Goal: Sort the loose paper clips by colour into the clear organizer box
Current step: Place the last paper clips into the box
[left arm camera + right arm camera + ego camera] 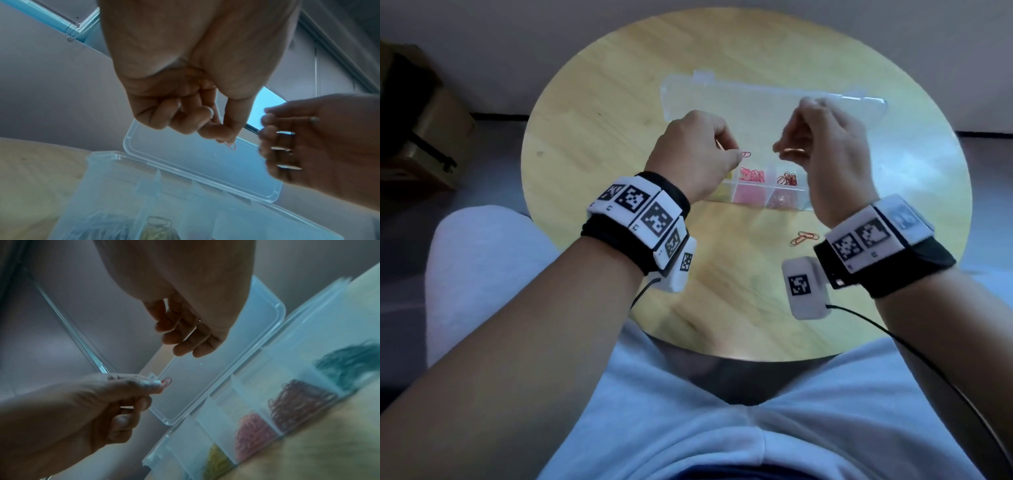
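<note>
The clear organizer box [755, 202] lies on the round wooden table [602, 130] with its lid [756, 99] open at the back. Its compartments hold pink clips [752, 174], dark red clips [787, 178], yellow clips [216, 462] and teal clips [349, 363]. Above the box, my left hand [736, 157] pinches a pink-red paper clip [745, 155] between thumb and forefinger. My right hand [784, 150] hovers opposite with its fingers curled, and a blurred orange clip [792, 150] shows at its fingertips. Three orange clips [804, 237] lie loose in front of the box.
A brown cardboard box [424, 137] stands on the floor to the left. My lap in light trousers [688, 411] sits against the table's near edge. Cables hang from both wrist units.
</note>
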